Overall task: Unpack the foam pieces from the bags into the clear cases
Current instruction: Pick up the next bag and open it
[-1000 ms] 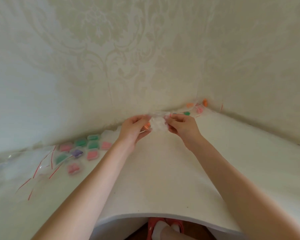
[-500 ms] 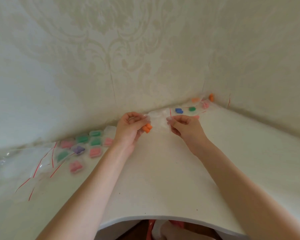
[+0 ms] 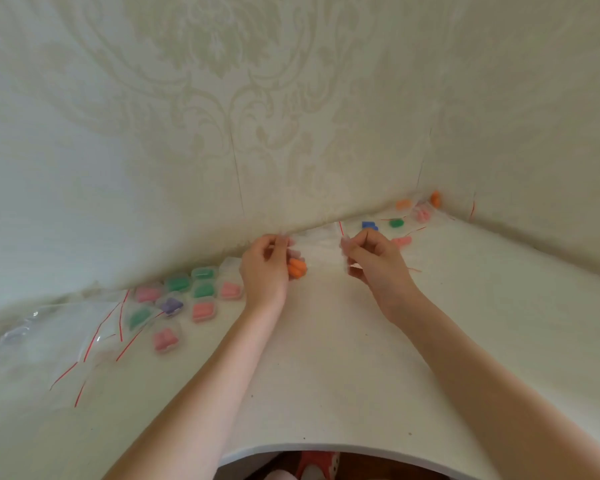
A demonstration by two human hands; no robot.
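Fingers of left hand (image 3: 264,268) curled, pinching one end of clear bag (image 3: 321,245) with orange foam pieces (image 3: 297,267) inside, just beside thumb. Fingers of right hand (image 3: 374,259) curled too, pinching other end of same bag near its red strip. Bag stretched between both hands, above white table (image 3: 326,358) close to its back edge by the wall. Clear cases (image 3: 187,299) with pink, green and purple foam grouped near back left of table; empty bags (image 3: 66,337) further left. Bagged foam pieces (image 3: 400,220) (blue, green, pink, orange) lying in back right corner
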